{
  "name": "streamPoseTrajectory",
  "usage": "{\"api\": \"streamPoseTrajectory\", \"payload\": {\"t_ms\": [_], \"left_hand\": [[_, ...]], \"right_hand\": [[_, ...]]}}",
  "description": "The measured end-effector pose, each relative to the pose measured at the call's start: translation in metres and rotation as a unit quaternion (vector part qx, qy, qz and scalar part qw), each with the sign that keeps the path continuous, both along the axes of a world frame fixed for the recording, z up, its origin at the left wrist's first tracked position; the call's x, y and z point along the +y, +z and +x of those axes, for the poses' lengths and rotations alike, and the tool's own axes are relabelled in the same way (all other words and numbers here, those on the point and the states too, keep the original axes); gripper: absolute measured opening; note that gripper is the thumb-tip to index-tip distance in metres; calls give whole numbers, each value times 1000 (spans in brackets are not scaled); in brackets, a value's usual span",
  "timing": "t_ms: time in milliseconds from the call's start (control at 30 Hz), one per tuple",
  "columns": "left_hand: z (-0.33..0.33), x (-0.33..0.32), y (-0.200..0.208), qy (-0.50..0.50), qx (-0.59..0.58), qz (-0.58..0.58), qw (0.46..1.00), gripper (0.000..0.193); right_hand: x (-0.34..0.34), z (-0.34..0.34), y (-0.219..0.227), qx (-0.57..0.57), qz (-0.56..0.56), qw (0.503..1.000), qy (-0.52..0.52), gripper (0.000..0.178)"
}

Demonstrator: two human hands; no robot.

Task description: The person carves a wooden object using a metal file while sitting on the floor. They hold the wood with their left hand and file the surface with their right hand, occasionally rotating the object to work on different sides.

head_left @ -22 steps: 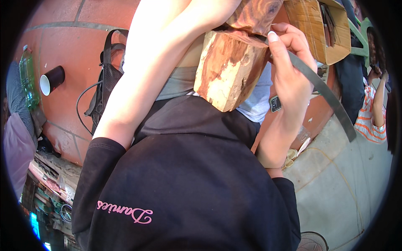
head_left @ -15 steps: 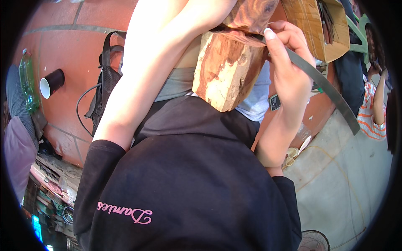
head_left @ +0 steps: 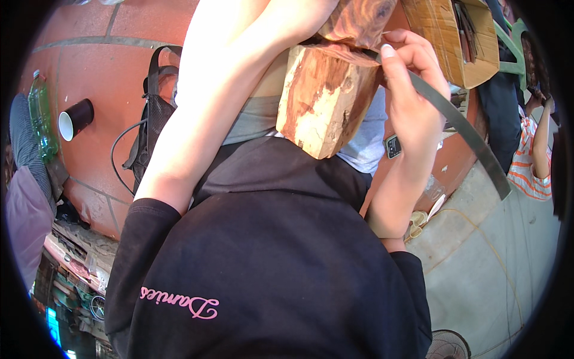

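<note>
A carved block of reddish-brown wood with pale patches (head_left: 326, 102) rests against my lap, its narrow end pointing toward me. A second, rounded part with dark grain (head_left: 362, 24) rises above it, with a groove between the two. My right hand (head_left: 412, 78) is at the block's right side, thumb and fingers pinching a long, dark grey flexible strip (head_left: 463, 125). One end of the strip enters the groove; the other hangs down to the right. My left hand (head_left: 305, 18) reaches to the wood's upper left. Its fingers are hidden behind the wood and the picture's top edge.
A cardboard box (head_left: 478, 66) with thin dark pieces stands at upper right, beside a green plastic chair (head_left: 514, 57). To the left are a black cup (head_left: 78, 119), a green bottle (head_left: 42, 116) and a black bag (head_left: 156, 102). A person in orange stripes (head_left: 529, 167) is at far right.
The strip's hanging end has swung slightly down and to the left. My right hand has shifted a little to the right, still pinching the strip; the wood has hardly moved.
</note>
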State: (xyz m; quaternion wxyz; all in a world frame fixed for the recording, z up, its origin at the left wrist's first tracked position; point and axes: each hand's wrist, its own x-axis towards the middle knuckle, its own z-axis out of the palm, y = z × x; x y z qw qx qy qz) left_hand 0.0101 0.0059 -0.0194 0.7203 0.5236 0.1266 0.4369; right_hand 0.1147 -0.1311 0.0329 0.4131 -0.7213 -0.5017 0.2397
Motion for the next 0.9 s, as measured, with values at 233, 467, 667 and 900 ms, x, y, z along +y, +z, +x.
{"api": "streamPoseTrajectory", "payload": {"t_ms": [233, 467, 667, 900], "left_hand": [[-3, -2, 2, -7, -1, -22, 1000, 19], [-2, -4, 5, -1, -7, -21, 1000, 19], [-4, -5, 4, -3, 5, -22, 1000, 19], [1, -1, -2, -11, 0, 2, 1000, 19]], "right_hand": [[2, -4, 2, 0, -17, 1000, -12, 21], [-1, 7, 4, 36, -8, 999, 26, 22], [0, 6, 4, 34, -27, 999, 24, 21], [2, 5, 2, -3, -4, 999, 40, 22]]}}
